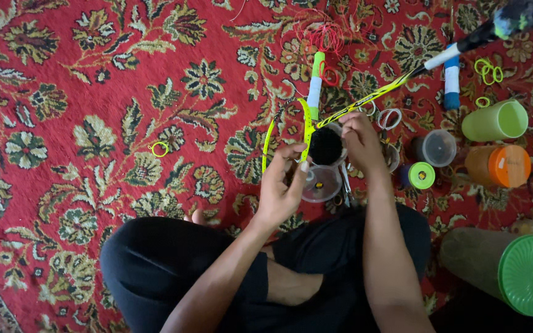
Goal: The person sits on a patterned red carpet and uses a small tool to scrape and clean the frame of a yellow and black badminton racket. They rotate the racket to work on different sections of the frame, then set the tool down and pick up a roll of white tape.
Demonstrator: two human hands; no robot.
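A yellow and black racket frame (306, 123) lies across my lap, its shaft (377, 94) running up to the right toward a black and white handle (495, 28). My left hand (282, 182) pinches the yellow frame near its throat. My right hand (359, 139) rests at the throat beside a small clear tub of black pieces (326, 147); what its fingers hold cannot be told. A second clear tub (321, 185) sits just below, between my hands.
A red patterned carpet (94, 123) lies underneath. A green and white grip (316, 80), red string coil (322, 34), blue grip (451, 80), green cup (495, 120), orange jar (498, 165), green tape roll (419, 176), clear cup (437, 148) and a green-lidded jar (525, 274) stand at right.
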